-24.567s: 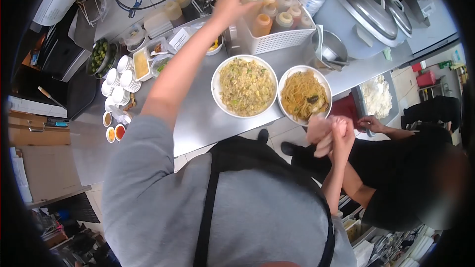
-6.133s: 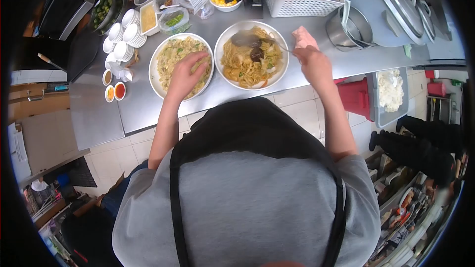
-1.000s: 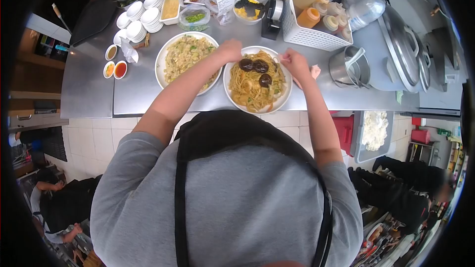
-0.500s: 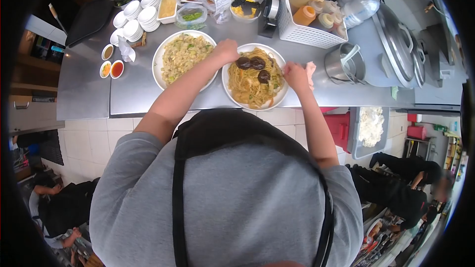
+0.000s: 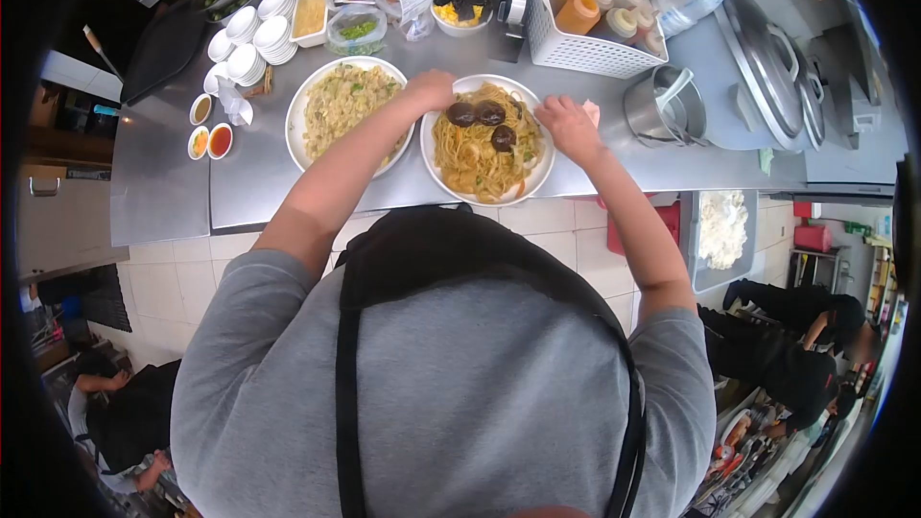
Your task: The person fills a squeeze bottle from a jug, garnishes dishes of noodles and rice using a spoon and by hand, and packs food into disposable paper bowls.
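Observation:
A white plate (image 5: pixel 444 179) of stir-fried noodles (image 5: pixel 483 155), topped with several dark round mushroom caps (image 5: pixel 490 113), sits on the steel counter in front of me. At its upper left rim is my left hand (image 5: pixel 429 89), closed, fingertips mostly hidden behind the hand. My right hand (image 5: pixel 573 129) has its bent fingers at the right rim. Behind that hand shows a pale pink cloth (image 5: pixel 592 113); I cannot tell if it is held. Left of the noodles, partly under my left forearm, stands a white plate (image 5: pixel 295 142) of fried rice (image 5: pixel 347 107).
Stacked small white dishes (image 5: pixel 246 64), sauce cups (image 5: pixel 221 141) and a bowl with yellow and black strips (image 5: pixel 461 10) stand to the left and back. A white basket (image 5: pixel 585 55) of bottles and a steel pot (image 5: pixel 664 107) are right. Co-workers (image 5: pixel 782 364) stand behind.
My right hand has shifted slightly away from me along the noodle plate's rim, and less of the pink cloth shows. My left hand stays at the upper left rim. The whole view has shifted slightly.

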A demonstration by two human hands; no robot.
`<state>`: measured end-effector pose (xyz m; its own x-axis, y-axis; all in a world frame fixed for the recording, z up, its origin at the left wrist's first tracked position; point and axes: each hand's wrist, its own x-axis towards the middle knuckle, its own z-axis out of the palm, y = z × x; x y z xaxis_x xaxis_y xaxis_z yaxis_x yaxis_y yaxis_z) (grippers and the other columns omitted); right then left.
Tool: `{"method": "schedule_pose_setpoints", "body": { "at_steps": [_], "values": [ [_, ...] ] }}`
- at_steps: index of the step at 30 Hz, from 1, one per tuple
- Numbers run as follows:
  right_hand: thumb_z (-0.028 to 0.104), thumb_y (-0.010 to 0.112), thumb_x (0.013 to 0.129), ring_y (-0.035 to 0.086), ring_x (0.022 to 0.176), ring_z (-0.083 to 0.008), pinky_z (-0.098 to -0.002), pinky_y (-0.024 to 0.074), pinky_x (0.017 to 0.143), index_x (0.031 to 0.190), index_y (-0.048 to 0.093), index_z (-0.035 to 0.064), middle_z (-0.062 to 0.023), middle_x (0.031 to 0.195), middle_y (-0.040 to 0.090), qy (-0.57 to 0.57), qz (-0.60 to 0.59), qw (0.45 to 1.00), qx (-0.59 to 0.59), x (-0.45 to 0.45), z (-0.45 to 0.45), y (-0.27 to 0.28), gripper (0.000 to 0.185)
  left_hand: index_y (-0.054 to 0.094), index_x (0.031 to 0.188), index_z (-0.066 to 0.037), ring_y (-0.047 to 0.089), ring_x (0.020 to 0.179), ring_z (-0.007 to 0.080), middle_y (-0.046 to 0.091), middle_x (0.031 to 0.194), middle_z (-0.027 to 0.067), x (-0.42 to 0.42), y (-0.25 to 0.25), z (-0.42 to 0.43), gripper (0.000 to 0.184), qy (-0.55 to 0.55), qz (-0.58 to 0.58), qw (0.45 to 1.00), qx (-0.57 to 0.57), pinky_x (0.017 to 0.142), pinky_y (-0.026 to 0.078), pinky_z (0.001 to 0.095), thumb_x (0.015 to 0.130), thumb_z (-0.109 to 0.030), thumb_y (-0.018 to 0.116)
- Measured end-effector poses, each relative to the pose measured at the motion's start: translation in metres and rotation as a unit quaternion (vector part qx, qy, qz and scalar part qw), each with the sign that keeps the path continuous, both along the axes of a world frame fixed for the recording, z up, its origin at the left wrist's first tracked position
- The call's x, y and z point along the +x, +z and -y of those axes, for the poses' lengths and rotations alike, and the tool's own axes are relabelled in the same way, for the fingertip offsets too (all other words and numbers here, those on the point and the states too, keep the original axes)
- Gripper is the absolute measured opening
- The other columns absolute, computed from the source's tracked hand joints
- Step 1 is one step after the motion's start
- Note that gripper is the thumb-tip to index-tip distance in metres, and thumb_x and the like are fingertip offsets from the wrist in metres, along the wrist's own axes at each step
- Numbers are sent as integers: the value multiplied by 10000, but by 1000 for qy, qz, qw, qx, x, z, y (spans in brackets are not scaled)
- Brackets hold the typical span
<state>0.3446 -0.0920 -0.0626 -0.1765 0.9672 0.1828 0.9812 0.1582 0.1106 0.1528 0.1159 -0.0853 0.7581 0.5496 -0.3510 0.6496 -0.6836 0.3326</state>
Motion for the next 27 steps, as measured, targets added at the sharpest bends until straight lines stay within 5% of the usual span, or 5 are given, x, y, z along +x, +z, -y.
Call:
{"method": "schedule_pose_setpoints", "body": {
  "at_steps": [12, 14, 20, 25, 27],
  "values": [
    [59, 557, 740, 511, 874, -224, -317, 435, 752, 858, 667, 91, -54, 895, 519, -44, -30, 981, -185, -1, 35, 18, 165, 634, 903, 33, 621, 850, 318, 622, 939, 207, -4, -5, 5, 235, 40, 37, 998, 31, 739, 510, 390, 742, -91, 517],
    [-5, 588, 711, 532, 837, -223, -285, 439, 762, 914, 679, 97, -78, 879, 530, -87, -451, 839, -291, 22, 35, 16, 245, 629, 898, 47, 633, 768, 310, 628, 903, 210, -5, 10, 5, 231, 55, 21, 998, -23, 656, 524, 383, 742, -81, 519],
    [-90, 516, 731, 531, 819, -180, -276, 429, 761, 942, 676, 70, -71, 835, 541, -138, -458, 877, -43, -1, 50, -7, 310, 624, 876, 74, 638, 576, 286, 638, 817, 208, -4, 11, 2, 214, 71, 7, 993, -95, 459, 526, 358, 744, -61, 522],
    [-91, 487, 747, 535, 804, -184, -272, 427, 754, 956, 674, 70, -87, 840, 560, -85, -532, 824, -176, 22, 85, 11, 323, 579, 962, 37, 639, 694, 300, 614, 877, 191, 0, 28, 4, 240, 56, -26, 988, -142, 529, 533, 378, 765, -59, 481],
    [-51, 489, 756, 550, 803, -195, -284, 441, 721, 959, 671, 69, -91, 862, 571, -205, -571, 793, -54, 49, 91, 6, 298, 593, 941, 14, 615, 832, 306, 614, 914, 172, 10, 33, 13, 214, -52, 36, 992, 111, 686, 514, 406, 757, -79, 534]
  ]
}}
